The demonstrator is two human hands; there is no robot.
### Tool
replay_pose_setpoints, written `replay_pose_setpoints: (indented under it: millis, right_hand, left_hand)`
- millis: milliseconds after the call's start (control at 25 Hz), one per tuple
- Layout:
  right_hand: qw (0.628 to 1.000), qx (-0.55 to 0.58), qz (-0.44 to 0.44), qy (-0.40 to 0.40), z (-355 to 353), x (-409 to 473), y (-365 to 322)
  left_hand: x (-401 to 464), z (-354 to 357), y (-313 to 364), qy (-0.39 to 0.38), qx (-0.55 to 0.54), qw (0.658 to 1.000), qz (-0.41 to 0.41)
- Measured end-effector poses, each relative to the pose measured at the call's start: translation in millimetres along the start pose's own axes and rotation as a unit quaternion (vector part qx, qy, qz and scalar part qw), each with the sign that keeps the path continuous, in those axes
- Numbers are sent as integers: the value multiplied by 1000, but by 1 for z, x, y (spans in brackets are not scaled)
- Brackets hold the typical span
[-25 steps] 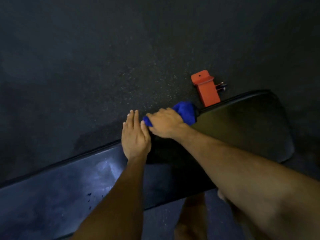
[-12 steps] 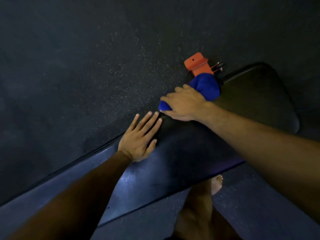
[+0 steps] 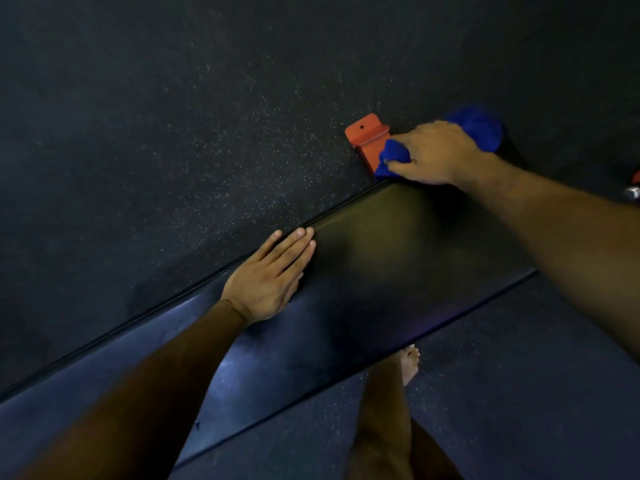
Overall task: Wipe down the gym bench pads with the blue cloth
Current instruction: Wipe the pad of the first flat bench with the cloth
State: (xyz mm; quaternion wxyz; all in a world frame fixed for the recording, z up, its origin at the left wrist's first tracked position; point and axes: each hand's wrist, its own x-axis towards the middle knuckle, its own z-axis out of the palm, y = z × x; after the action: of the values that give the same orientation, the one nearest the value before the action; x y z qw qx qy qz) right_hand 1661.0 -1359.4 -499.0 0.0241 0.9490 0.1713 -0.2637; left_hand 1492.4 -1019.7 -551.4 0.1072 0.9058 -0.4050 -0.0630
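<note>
Two hands work the bench pad (image 3: pixel 398 258): right hand (image 3: pixel 438 152) fingers clamp the blue cloth (image 3: pixel 479 128) at its far edge; left hand (image 3: pixel 272 275) lies flat, bracing. Best keep firm pressure, overlapping strokes.

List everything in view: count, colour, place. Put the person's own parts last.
pad: one, black, running from lower left to upper right across the middle.
cloth: one, blue, bunched at the pad's far right end, under the right hand.
bracket: one, orange, on the floor just past the pad's far edge, left of the cloth.
floor: one, dark and speckled, all around the pad.
metal part: one, silvery with a bit of red, at the right edge; too cropped to identify.
left hand: one, flat on the pad near its far edge.
right hand: one, grip on the cloth.
foot: one, bare, on the floor below the pad.
</note>
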Motion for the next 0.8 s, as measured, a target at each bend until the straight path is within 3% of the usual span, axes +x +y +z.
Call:
replay_pose_setpoints:
  millis: [160, 360, 520, 720, 800]
  right_hand:
    - [999, 19, -15, -34, -1, 6, -52]
    - [987, 33, -141, -68, 7, 12, -136]
    - [983, -6, -181, -31, 6, 4, -87]
    - [997, -54, -32, -40, -6, 4, 25]
    - [998, -53, 12, -31, -5, 6, 35]
  left_hand:
    - [0, -1, 0, 14, -29, 999, -12]
    - [0, -1, 1, 13, -44, 999, -23]
    - [1, -3, 0, 9, -40, 999, -30]
    - [0, -1, 0, 2, -42, 999, -33]
    - [-1, -1, -1, 5, -41, 998, -38]
